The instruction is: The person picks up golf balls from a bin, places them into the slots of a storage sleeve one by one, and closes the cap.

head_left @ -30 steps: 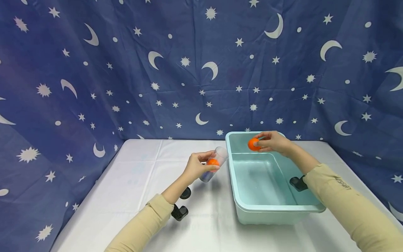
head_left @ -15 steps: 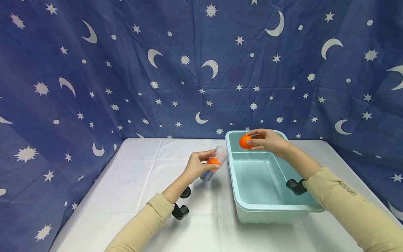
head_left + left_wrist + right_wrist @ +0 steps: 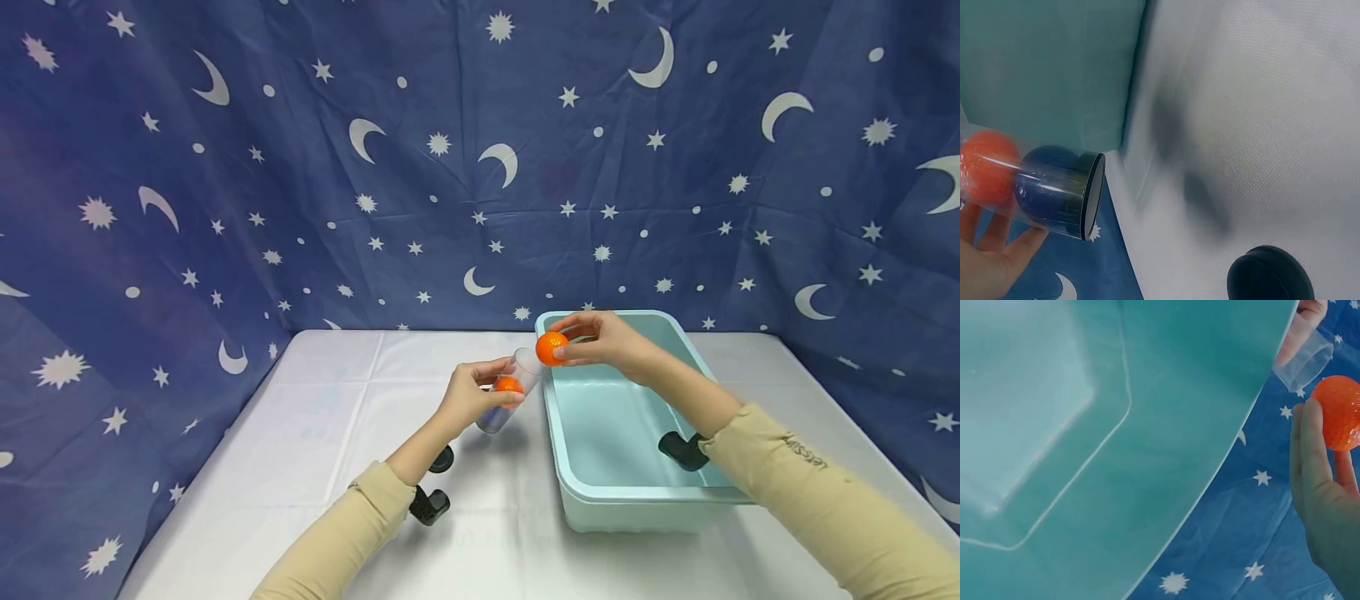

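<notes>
My left hand point(image 3: 463, 404) grips a clear plastic tube point(image 3: 531, 367), tilted with its open mouth up and to the right. Inside the tube sits an orange golf ball point(image 3: 508, 386). Below it, a dark blue ball point(image 3: 1047, 181) lies at the black-rimmed end, as the left wrist view shows. With thumb and fingers, my right hand point(image 3: 611, 343) pinches another dimpled orange golf ball point(image 3: 551, 348) beside the tube's mouth, above the left rim of the bin. In the right wrist view a small gap separates this ball point(image 3: 1340, 414) from the tube point(image 3: 1310, 359).
A pale teal bin point(image 3: 660, 493) stands on the right of the white-covered table point(image 3: 330, 417), close to the tube. Near my left wrist lies a black round cap-like thing point(image 3: 442, 459). Behind the table hangs a blue cloth point(image 3: 420, 167) with moons and stars.
My right hand has moved left with the orange golf ball, from over the bin to the tube's mouth. The left hand and the tube have stayed in place.
</notes>
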Demonstrator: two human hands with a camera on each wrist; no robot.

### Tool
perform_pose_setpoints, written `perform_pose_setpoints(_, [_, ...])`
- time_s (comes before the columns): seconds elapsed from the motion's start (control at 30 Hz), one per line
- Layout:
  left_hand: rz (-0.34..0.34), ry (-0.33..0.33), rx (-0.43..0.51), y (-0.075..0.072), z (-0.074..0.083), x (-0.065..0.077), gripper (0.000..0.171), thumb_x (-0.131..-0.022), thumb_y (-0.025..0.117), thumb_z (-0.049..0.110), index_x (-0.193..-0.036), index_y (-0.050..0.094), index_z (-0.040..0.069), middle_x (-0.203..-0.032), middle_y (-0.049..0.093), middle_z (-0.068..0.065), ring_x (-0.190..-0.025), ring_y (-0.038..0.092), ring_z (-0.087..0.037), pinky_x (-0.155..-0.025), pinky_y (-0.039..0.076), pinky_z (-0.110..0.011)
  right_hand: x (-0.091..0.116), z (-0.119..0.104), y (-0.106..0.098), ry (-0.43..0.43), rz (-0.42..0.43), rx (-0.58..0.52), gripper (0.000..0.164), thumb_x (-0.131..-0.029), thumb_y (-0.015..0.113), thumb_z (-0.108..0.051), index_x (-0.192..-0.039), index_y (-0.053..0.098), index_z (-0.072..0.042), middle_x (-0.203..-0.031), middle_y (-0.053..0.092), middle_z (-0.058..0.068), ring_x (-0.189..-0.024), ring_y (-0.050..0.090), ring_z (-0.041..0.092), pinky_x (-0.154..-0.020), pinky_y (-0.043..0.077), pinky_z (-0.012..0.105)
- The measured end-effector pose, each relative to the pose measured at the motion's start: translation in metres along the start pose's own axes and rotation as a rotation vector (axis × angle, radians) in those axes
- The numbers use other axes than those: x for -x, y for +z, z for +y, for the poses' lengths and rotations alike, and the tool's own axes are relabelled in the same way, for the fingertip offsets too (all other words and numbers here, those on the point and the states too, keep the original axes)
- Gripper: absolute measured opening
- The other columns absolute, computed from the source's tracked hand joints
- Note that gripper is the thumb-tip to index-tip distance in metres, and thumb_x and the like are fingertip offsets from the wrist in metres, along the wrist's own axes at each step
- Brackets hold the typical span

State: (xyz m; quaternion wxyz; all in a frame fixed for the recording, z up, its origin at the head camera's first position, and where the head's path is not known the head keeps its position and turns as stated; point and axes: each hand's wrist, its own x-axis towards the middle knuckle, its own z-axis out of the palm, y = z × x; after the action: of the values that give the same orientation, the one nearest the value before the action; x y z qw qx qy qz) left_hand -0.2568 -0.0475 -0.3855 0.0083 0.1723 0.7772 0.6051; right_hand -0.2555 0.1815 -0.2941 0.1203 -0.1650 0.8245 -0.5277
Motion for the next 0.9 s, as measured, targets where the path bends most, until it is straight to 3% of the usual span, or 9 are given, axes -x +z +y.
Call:
perform_pose_setpoints(0.17, [-0.013, 0.008, -0.006, 0.000, 0.000, 0.002, 0.052, -0.074, 0.078, 0.004, -0.123, 0.061, 0.001, -0.114, 0.067, -0.017, -0.101, 0.065, -0.031, -0.087, 0.055, -0.034, -0.003, -0.001, 0.010, -0.124, 0.044, 0.222, 0.040, -0.082, 0.070, -0.005, -0.119, 0.060, 0.004, -0.116, 0.062, 0.025, -0.091, 0.066, 0.026, -0.080, 0.057, 0.032])
perform_pose_setpoints(0.33, [-0.017, 0.016, -0.018, 0.000, 0.000, 0.003, 0.053, -0.075, 0.078, 0.005, -0.124, 0.060, 0.000, -0.115, 0.066, -0.018, -0.101, 0.065, -0.031, -0.087, 0.055, -0.034, -0.005, -0.004, 0.017, -0.196, 0.046, 0.336, 0.036, -0.080, 0.071, -0.003, -0.114, 0.062, 0.004, -0.111, 0.065, 0.022, -0.094, 0.065, 0.031, -0.085, 0.055, 0.039])
perform_pose_setpoints(0.6, [-0.035, 0.046, -0.007, -0.002, 0.004, 0.004, 0.052, -0.078, 0.075, 0.003, -0.126, 0.057, -0.004, -0.116, 0.065, -0.022, -0.103, 0.064, -0.035, -0.091, 0.053, -0.039, -0.005, -0.011, 0.022, -0.233, 0.042, 0.390, 0.035, -0.080, 0.070, 0.000, -0.114, 0.063, 0.003, -0.110, 0.065, 0.021, -0.095, 0.065, 0.034, -0.084, 0.056, 0.039])
perform_pose_setpoints(0.77, [-0.030, 0.014, 0.005, -0.003, 0.005, 0.006, 0.050, -0.077, 0.075, 0.004, -0.124, 0.059, -0.003, -0.116, 0.066, -0.020, -0.104, 0.064, -0.032, -0.092, 0.053, -0.038, -0.001, -0.014, 0.026, -0.232, 0.062, 0.385, 0.031, -0.081, 0.069, 0.001, -0.111, 0.064, 0.003, -0.113, 0.065, 0.020, -0.096, 0.065, 0.033, -0.081, 0.057, 0.037])
perform_pose_setpoints(0.9, [0.016, -0.037, 0.022, -0.007, 0.002, 0.007, 0.049, -0.075, 0.077, 0.004, -0.122, 0.062, 0.000, -0.114, 0.067, -0.018, -0.100, 0.065, -0.028, -0.091, 0.053, -0.037, 0.006, -0.020, 0.032, -0.244, 0.072, 0.440, 0.029, -0.081, 0.070, 0.000, -0.110, 0.065, 0.002, -0.113, 0.065, 0.019, -0.095, 0.065, 0.030, -0.081, 0.057, 0.036])
